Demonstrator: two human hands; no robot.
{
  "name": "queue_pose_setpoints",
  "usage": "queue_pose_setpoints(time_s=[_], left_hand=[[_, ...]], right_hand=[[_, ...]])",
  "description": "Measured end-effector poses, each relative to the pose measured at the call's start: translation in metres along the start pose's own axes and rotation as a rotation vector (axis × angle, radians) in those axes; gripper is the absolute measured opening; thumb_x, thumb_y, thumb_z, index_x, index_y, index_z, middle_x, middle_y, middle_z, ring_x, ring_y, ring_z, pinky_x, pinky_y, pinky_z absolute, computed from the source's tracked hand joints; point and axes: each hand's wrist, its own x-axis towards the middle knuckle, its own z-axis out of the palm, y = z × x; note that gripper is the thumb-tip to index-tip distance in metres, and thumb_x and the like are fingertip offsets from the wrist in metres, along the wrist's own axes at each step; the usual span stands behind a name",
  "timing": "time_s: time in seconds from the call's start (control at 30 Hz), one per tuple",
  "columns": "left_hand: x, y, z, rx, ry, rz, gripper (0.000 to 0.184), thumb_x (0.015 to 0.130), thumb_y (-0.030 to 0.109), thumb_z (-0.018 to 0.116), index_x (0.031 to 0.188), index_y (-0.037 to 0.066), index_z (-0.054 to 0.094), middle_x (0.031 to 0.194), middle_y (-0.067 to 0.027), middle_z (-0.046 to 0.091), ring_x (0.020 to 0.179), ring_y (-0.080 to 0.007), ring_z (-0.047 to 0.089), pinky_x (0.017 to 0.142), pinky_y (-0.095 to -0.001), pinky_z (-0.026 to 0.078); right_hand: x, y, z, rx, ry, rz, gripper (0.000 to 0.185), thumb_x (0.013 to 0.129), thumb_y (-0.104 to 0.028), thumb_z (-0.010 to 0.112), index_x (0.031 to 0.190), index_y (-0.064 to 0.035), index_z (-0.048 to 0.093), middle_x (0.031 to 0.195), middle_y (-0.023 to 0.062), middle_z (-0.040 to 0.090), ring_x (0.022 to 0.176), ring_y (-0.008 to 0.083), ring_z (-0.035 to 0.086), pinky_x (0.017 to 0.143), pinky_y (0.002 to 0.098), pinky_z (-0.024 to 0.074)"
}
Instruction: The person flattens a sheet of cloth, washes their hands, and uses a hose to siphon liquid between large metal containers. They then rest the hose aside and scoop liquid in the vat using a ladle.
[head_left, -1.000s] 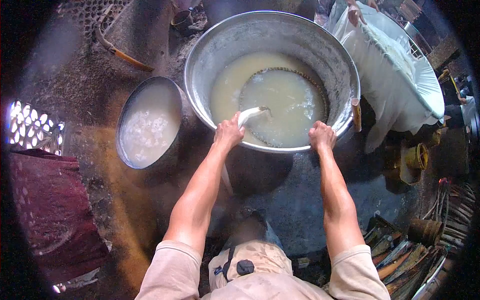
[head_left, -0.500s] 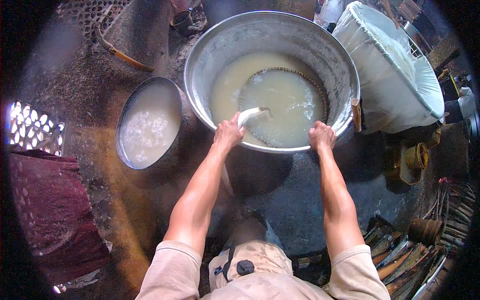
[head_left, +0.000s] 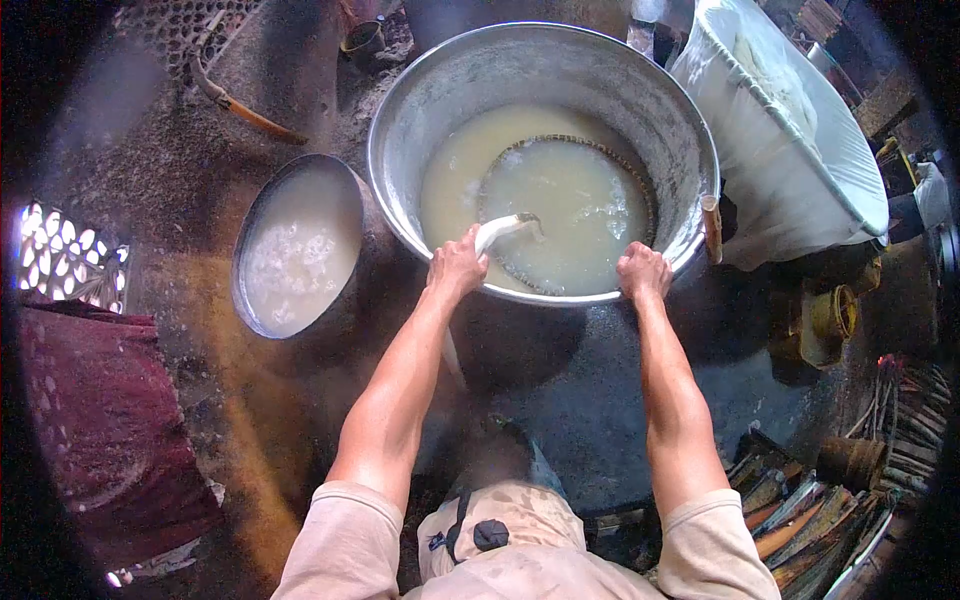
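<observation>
In front of me stands a big metal pot with cloudy, yellowish liquid in it. A round woven rim, like a basket's, shows as a ring in the liquid. At the near left of the pot's edge, my left hand is closed around a white hose. The hose's curved end points over the liquid, and another stretch hangs below my wrist, outside the pot. My right hand has its fingers curled over the near right of the pot's rim.
Left of the pot is a basin of cloudy, foamy liquid. A cloth-lined frame stands at the right, close to the pot. Split firewood lies at lower right. A dark red cloth hangs at far left, and a wooden-handled tool lies upper left.
The white cloth-lined frame at the right has tilted and its cloth has shifted. Both my hands and the hose stay in the same place.
</observation>
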Motion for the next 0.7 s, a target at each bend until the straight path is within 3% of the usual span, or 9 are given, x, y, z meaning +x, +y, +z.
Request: queue_pose_setpoints(time_s=[0.17, 0.23, 0.7], left_hand=[[0.003, -0.005, 0.007, 0.006, 0.004, 0.003, 0.058, 0.084, 0.027, 0.061, 0.138, 0.016, 0.043, 0.107, -0.0268, 0.063, 0.100, -0.0437, 0.062, 0.089, -0.0501, 0.050], [0.003, -0.008, 0.011, 0.030, 0.119, 0.076, 0.048, 0.084, 0.024, 0.057, 0.130, 0.016, 0.047, 0.093, -0.0229, 0.067, 0.087, -0.0433, 0.064, 0.081, -0.0517, 0.052], [0.003, -0.006, 0.009, 0.042, 0.078, 0.045, 0.050, 0.085, 0.026, 0.057, 0.132, 0.017, 0.045, 0.094, -0.0234, 0.067, 0.088, -0.0432, 0.064, 0.082, -0.0519, 0.052]], right_hand=[[-0.001, -0.001, -0.004, 0.012, -0.006, 0.004, 0.024, 0.076, -0.020, 0.053, 0.088, -0.0117, 0.071, 0.087, 0.0161, 0.070, 0.086, 0.0325, 0.068, 0.085, 0.0417, 0.0475], [-0.002, -0.001, -0.004, 0.017, -0.004, 0.003, 0.024, 0.076, -0.020, 0.053, 0.089, -0.0117, 0.071, 0.088, 0.0164, 0.070, 0.086, 0.0325, 0.068, 0.085, 0.0417, 0.0476], [-0.001, -0.002, -0.007, -0.010, -0.019, 0.000, 0.025, 0.076, -0.019, 0.053, 0.090, -0.0126, 0.072, 0.088, 0.0175, 0.070, 0.085, 0.0328, 0.068, 0.083, 0.0424, 0.0492]])
